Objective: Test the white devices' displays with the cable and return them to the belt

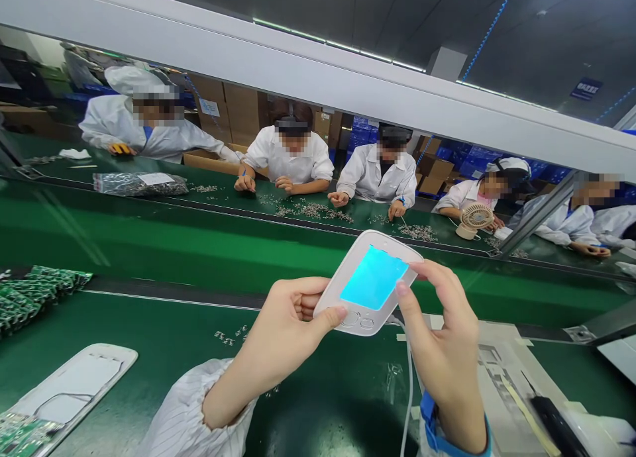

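A white handheld device with rounded corners and a lit cyan screen is held tilted above the bench. My left hand grips its lower left side, the thumb on the front beside the button outlines. With thumb and index finger, my right hand pinches the device's right edge by the screen's upper right corner. Whether a thin film is between those fingers I cannot make out. A white cable hangs down near the device's lower right corner. Around my right wrist is a blue strap.
Left on the green bench lie stacked green circuit boards and an opened white housing. Small metal parts are scattered mid-bench. A black screwdriver-like tool lies right. Several co-workers sit behind a green ledge under a white beam.
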Motion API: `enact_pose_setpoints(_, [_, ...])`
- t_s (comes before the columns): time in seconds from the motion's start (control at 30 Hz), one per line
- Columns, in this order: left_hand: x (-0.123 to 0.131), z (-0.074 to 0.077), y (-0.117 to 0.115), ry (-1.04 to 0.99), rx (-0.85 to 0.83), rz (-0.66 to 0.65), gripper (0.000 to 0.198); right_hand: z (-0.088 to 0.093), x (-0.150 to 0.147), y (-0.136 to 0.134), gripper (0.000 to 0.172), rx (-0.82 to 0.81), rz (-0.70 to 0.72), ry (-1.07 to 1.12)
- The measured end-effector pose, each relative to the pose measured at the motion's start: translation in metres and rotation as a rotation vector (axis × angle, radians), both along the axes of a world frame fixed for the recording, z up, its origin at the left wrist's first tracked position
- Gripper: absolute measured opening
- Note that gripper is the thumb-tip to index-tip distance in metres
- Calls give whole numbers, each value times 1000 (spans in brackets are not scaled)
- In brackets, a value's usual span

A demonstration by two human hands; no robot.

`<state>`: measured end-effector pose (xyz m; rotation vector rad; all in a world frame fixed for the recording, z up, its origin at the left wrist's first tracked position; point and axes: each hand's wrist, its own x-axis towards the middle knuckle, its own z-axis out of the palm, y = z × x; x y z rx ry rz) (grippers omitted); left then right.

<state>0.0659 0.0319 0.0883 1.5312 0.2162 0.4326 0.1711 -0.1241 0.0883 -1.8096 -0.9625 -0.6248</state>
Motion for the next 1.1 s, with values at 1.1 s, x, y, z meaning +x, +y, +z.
enact_pose_setpoints(1.1, [-2,2,-1,-18,31,-23,23,4,-6,-12,13,-136,-177,-341])
